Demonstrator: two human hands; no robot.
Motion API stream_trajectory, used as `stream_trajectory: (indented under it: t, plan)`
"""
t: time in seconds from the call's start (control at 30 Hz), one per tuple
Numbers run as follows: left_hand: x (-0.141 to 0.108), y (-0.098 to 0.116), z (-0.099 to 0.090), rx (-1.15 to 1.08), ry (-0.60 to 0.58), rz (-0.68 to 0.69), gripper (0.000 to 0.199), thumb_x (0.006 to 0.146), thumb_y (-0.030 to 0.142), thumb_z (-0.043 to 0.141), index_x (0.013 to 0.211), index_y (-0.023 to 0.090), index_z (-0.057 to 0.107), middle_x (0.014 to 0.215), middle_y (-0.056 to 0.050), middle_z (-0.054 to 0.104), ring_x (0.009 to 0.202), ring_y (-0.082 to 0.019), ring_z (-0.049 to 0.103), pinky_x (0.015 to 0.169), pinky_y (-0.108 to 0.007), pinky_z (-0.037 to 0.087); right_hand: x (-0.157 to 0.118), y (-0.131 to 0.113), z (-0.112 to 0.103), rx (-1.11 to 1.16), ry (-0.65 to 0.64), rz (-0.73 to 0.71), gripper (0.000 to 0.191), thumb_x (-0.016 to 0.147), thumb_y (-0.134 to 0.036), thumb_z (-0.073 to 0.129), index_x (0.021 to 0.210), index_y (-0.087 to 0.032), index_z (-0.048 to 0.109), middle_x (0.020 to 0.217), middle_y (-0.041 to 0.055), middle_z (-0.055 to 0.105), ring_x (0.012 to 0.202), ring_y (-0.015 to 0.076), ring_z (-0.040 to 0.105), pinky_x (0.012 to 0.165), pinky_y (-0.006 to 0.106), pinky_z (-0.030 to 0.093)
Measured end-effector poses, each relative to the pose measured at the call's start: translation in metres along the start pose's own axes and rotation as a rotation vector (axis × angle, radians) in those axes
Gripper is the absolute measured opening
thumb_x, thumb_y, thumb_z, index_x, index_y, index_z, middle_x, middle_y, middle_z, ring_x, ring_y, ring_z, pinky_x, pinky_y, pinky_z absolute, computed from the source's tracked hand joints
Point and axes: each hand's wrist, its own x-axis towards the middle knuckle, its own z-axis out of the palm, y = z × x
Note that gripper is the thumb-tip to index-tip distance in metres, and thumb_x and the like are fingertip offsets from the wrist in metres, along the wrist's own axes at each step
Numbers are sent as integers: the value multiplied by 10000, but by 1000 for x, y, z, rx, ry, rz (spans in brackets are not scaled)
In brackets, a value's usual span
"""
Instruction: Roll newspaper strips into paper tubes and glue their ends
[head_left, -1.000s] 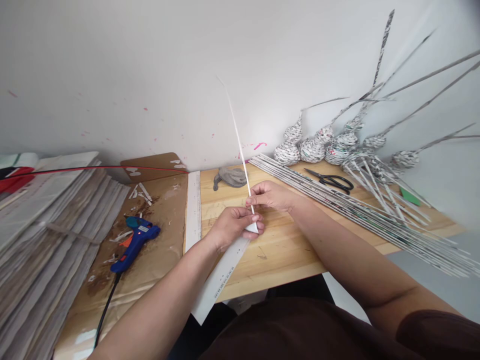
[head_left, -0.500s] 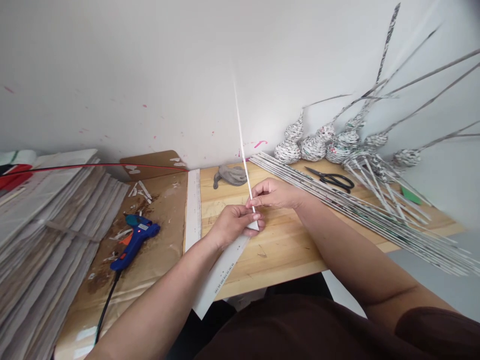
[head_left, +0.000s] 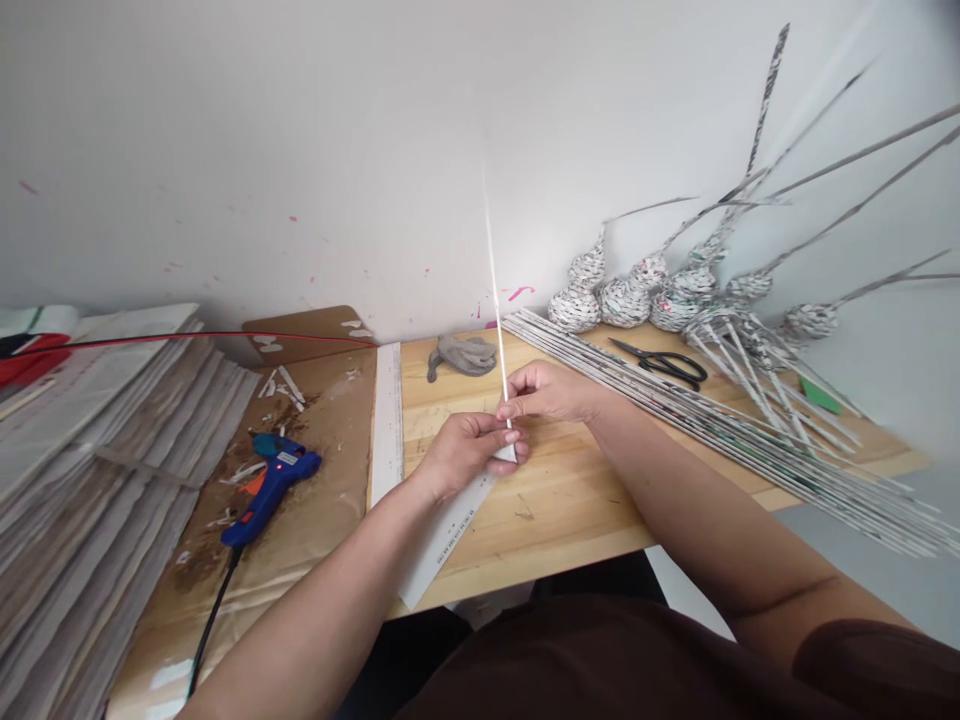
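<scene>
A printed white paper strip (head_left: 448, 535) slants up from the table's front edge into my left hand (head_left: 474, 447), whose thumb and fingers are closed on it. Above that hand the paper is a thin rolled tube (head_left: 496, 300) standing nearly upright, its top faint against the wall. My right hand (head_left: 544, 392) pinches the tube near its lower end, just above and beside the left hand. The rolled part meets the flat strip between the two hands. The left fingers partly hide that spot.
Finished paper tubes (head_left: 675, 410) lie diagonally at right, with black scissors (head_left: 664, 362) and woven paper gourd shapes (head_left: 574, 308) behind. A grey glove (head_left: 466, 355) lies near the wall. On cardboard at left rests a blue glue gun (head_left: 270, 490), beside stacked paper (head_left: 112, 500).
The strip's loose lower end has drawn upward toward the hands. The upright tube has swung slightly right at its top. Both hands keep almost the same place and grip.
</scene>
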Motion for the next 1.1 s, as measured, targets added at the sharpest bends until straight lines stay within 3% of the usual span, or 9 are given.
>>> stream_trajectory:
  t: [0.1, 0.27, 0.37, 0.53, 0.77, 1.1]
  plan:
    - [-1, 2, 0, -9, -7, 14, 331, 714, 393, 701, 871, 102, 684, 808, -95, 685, 789, -178, 640, 713, -316, 531, 0, -1, 1, 23, 49, -9, 229, 689, -336, 747, 706, -127, 654, 630, -10, 620, 562, 79, 508, 538, 202, 372]
    - [-1, 0, 2, -51, -28, 35, 307, 741, 380, 677, 863, 99, 662, 758, -91, 673, 711, -173, 642, 639, -298, 527, -4, -5, 1, 7, -60, 27, 267, 757, -372, 688, 826, -114, 697, 719, 34, 664, 579, 87, 530, 539, 205, 387]
    - [-2, 1, 2, -65, -53, 16, 332, 752, 394, 661, 896, 94, 654, 780, -110, 674, 688, -188, 653, 587, -288, 522, -2, 0, 1, 79, -71, 26, 274, 761, -383, 685, 792, -111, 694, 670, 28, 652, 594, 105, 563, 594, 227, 424]
    - [-4, 4, 3, -86, -86, -8, 360, 763, 410, 644, 927, 90, 640, 787, -120, 667, 667, -192, 654, 555, -283, 515, 1, 7, 3, 177, -64, 57, 280, 743, -384, 704, 758, -105, 682, 602, 10, 625, 521, 86, 536, 548, 214, 401]
    - [-5, 6, 7, -59, -53, 40, 335, 765, 404, 641, 896, 96, 641, 772, -106, 665, 664, -173, 645, 530, -238, 481, -1, 2, 4, 197, -39, 30, 255, 700, -346, 744, 731, -101, 685, 597, 18, 629, 502, 84, 527, 505, 210, 366]
    - [-25, 23, 24, 47, 57, 56, 316, 743, 421, 650, 857, 127, 675, 783, -79, 694, 697, -164, 643, 617, -278, 512, -2, -5, 9, 221, -19, -69, 278, 658, -331, 776, 631, -127, 589, 546, -21, 572, 451, 54, 401, 443, 198, 245]
